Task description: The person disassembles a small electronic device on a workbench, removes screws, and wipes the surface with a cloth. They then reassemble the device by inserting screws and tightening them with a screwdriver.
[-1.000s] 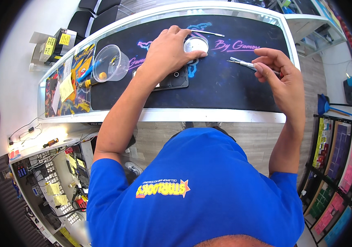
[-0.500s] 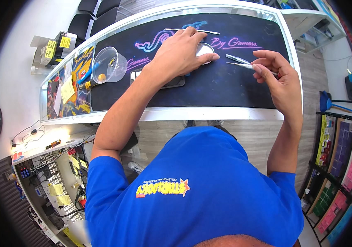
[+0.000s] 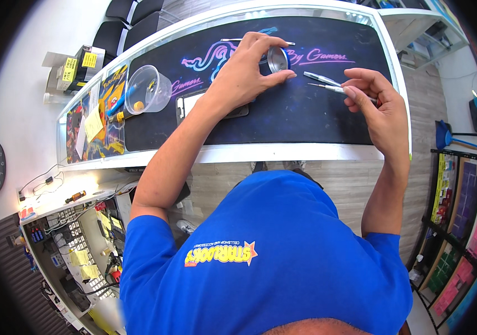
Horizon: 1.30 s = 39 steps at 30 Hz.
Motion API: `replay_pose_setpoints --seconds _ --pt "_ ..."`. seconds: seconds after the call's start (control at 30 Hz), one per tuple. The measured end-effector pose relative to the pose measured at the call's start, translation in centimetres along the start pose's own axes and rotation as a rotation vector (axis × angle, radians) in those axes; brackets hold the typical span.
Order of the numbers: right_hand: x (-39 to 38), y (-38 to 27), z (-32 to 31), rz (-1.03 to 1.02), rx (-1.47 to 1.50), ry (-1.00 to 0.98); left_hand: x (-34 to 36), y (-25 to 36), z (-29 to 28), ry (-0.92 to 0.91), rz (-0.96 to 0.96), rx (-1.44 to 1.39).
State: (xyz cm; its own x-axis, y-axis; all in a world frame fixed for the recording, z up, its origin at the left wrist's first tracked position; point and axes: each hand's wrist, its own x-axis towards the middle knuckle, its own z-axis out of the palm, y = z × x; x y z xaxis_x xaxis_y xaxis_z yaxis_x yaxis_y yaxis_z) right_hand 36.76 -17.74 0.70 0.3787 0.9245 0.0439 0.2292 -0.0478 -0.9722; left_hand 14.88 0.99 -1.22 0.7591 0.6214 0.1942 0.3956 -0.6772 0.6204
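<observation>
My left hand [image 3: 249, 70] is closed around the edge of a small round metal tin [image 3: 277, 59], tilted so that its silvery inside shows. My right hand [image 3: 375, 99] pinches a slim precision screwdriver [image 3: 332, 88], its thin tip pointing left above the black mat. Just behind that tip is a second slim silver tool [image 3: 321, 79], whose kind I cannot make out. Partly hidden by my left forearm, a phone [image 3: 237, 112] rests on the mat. A thin pale rod [image 3: 228, 39] lies beyond my left hand.
A clear plastic tub [image 3: 157, 89] with small things in it stands left on the printed black mat [image 3: 305, 125]. Beside it are a blue tool [image 3: 117, 104], a yellow-capped bottle [image 3: 120, 115] and sticky notes [image 3: 93, 124]. The white counter edge [image 3: 305, 152] runs along my side.
My left hand has lifted and tipped the round tin, which was lying flatter on the mat. My right hand keeps its place with the screwdriver.
</observation>
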Motion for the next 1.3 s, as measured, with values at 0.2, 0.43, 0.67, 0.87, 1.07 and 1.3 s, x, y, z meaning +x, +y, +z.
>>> replay_pose_setpoints --seconds 0.2,0.43,0.67,0.87,1.07,1.3 --pt "-0.2 0.2 0.3 -0.002 -0.007 0.018 -1.6 -2.0 -0.7 0.044 0.012 -0.075" --pt "-0.2 0.0 1.1 -0.005 -0.008 -0.005 -1.5 -3.3 -1.0 0.087 -0.179 -0.686" --pt "-0.4 -0.1 1.1 0.002 -0.003 -0.013 -2.4 -6.8 -8.4 0.136 -0.474 0.247" --pt "-0.4 -0.6 1.4 -0.007 -0.009 -0.018 -0.4 -7.6 -6.9 0.193 -0.266 0.662" --pt "-0.8 -1.0 1.1 -0.012 -0.025 0.000 -0.5 -4.6 -1.7 0.095 0.168 0.424" --pt "-1.3 -0.2 0.5 -0.011 -0.006 0.003 -0.4 -4.3 -0.5 0.133 0.180 0.437"
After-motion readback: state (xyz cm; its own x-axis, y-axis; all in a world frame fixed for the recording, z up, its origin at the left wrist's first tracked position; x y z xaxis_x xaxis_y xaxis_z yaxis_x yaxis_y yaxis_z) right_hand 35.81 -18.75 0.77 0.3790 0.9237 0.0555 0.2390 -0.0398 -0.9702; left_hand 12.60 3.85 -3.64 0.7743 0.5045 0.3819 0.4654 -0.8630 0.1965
